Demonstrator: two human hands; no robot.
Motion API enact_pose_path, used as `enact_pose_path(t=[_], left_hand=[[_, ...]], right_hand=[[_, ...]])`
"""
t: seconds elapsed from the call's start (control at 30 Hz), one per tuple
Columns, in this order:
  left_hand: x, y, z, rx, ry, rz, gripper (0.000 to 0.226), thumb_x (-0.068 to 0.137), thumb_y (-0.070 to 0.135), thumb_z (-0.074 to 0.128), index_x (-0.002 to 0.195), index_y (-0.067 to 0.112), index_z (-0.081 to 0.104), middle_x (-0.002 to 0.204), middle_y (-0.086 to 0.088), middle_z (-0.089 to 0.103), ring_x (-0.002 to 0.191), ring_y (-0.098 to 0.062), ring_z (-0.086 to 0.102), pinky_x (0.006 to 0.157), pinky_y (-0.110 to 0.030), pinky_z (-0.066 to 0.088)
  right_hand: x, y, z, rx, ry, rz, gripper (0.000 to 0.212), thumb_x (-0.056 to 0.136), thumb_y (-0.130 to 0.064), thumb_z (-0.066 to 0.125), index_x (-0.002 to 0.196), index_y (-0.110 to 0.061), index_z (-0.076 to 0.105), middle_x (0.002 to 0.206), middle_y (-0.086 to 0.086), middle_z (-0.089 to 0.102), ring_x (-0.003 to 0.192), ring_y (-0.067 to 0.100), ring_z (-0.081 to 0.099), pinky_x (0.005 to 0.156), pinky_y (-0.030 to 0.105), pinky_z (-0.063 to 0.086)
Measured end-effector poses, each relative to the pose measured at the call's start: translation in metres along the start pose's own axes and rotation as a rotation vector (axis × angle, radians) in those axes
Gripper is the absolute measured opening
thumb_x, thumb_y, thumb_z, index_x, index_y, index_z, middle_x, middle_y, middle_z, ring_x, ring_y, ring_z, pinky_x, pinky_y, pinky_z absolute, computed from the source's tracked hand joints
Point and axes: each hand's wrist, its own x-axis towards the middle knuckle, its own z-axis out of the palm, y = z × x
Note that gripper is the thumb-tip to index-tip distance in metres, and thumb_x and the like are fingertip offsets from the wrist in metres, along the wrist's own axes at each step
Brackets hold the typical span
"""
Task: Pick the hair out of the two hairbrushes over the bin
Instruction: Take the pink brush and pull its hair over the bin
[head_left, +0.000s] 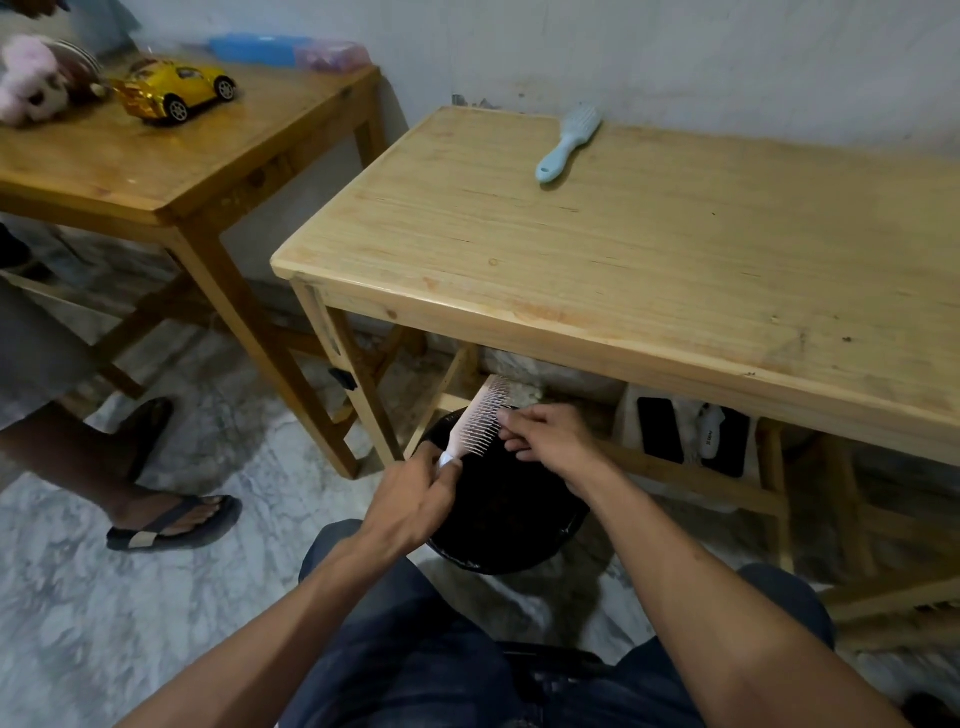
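Note:
A pale pink hairbrush (480, 415) is held over the black bin (506, 519) on the floor, bristles facing right. My left hand (415, 499) grips its handle. My right hand (545, 436) has its fingertips pinched at the bristles near the brush's middle; I cannot tell whether any hair is between them. A light blue hairbrush (569, 143) lies on the light wooden table (649, 270), near its far edge, away from both hands.
The bin stands partly under the table's front edge, between my knees and a table leg (358, 395). A second wooden table (171, 156) at left holds a yellow toy car (176, 91) and a plush toy. Another person's sandalled foot (176, 519) stands at left.

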Motion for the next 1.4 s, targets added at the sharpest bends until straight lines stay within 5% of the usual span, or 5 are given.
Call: enact_pose_path(t=[0.23,0.43,0.67,1.0,1.4], left_hand=[[0.002,-0.005,-0.005,-0.03,-0.041,-0.071,0.034,0.097,0.048,0.038,0.095,0.02,0.056,0.082,-0.004,0.064,0.069,-0.025,0.062,0.064,-0.05,0.057],[-0.007,-0.004,-0.009,-0.859,-0.373,-0.377,0.034,0.102,0.029,0.035,0.078,0.01,0.05,0.053,-0.003,0.036,0.039,-0.017,0.03,0.04,-0.029,0.025],[-0.004,-0.007,-0.016,-1.078,-0.634,-0.356,0.033,0.094,0.033,0.038,0.072,0.012,0.052,0.051,-0.004,0.033,0.032,-0.016,0.032,0.032,-0.021,0.024],[-0.012,0.008,-0.018,-0.57,-0.347,-0.267,0.039,0.103,0.039,0.041,0.088,0.01,0.061,0.061,-0.005,0.049,0.045,-0.017,0.043,0.045,-0.031,0.035],[-0.046,-0.003,-0.093,-0.094,-0.076,0.001,0.031,0.104,0.037,0.044,0.102,0.011,0.06,0.077,-0.002,0.06,0.058,-0.014,0.049,0.056,-0.034,0.042]], right_hand=[[0.001,-0.014,-0.005,-0.089,0.114,0.011,0.019,0.093,-0.021,0.064,0.086,-0.007,0.075,0.073,0.0,0.07,0.062,0.009,0.058,0.061,0.022,0.049],[0.004,-0.014,-0.008,-0.096,0.163,0.074,0.049,0.101,-0.043,0.045,0.068,-0.016,0.069,0.069,-0.001,0.073,0.067,0.016,0.067,0.075,0.032,0.053],[-0.004,-0.017,0.001,0.005,-0.002,0.046,0.032,0.099,-0.04,0.055,0.116,-0.015,0.066,0.108,0.007,0.074,0.087,0.023,0.073,0.081,0.036,0.058],[-0.015,-0.024,0.008,0.081,-0.019,0.086,0.026,0.101,-0.024,0.048,0.1,-0.009,0.068,0.074,0.003,0.074,0.067,0.021,0.071,0.063,0.031,0.058],[-0.032,-0.091,0.05,-0.057,-0.213,-0.072,0.025,0.094,-0.031,0.064,0.084,-0.009,0.07,0.069,0.004,0.068,0.053,0.014,0.061,0.053,0.024,0.054]])
